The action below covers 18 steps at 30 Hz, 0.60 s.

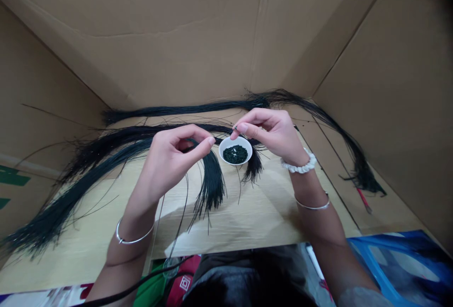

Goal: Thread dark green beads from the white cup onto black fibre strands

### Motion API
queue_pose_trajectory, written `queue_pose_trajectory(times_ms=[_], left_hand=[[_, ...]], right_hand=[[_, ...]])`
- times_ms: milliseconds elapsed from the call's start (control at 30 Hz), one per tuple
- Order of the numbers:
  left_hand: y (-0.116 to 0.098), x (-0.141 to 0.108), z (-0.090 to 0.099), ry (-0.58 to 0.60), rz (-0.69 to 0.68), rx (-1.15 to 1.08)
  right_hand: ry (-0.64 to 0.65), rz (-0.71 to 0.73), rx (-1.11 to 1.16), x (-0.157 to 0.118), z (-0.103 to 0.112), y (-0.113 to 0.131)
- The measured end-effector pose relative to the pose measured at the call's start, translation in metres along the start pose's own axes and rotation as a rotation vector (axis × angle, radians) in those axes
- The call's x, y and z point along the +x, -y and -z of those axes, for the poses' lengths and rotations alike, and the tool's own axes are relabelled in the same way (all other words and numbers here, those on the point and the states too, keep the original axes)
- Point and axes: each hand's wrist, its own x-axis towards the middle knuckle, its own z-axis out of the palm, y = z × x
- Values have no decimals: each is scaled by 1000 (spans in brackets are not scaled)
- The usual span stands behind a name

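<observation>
Hands: left hand [173, 156] curled, thumb and forefinger pinching a black fibre tuft [212, 186]; right hand [271, 132] in a narrow pinch, holding something too small to tell.
Bowl: small white bowl [244, 144] of dark green granules [235, 154], just below the right fingertips [235, 130].
Fibres: long black bundles [184, 110] lie behind and left of the hands.
Edges: worktop [247, 217] runs toward its near edge below the wrists; cardboard walls [141, 38] rise beyond.

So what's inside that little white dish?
A small heap of dark green granules sits in the white dish; the dish's bottom beneath the heap is covered, so it can't be seen.
</observation>
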Motion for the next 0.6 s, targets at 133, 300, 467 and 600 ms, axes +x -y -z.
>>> queue_pose_trajectory(times_ms=[133,300,467,600], left_hand=[[-1,0,0,0,-5,1],[-3,-2,1,2,2,11],[-3,-2,1,2,4,7],[-3,-2,1,0,-2,9]], right_hand=[[4,-6,21,0,-1,-1],[21,-14,30,-1,-1,-1],[31,-21,75,0,-2,-2],[23,-32,96,0,-4,-2]])
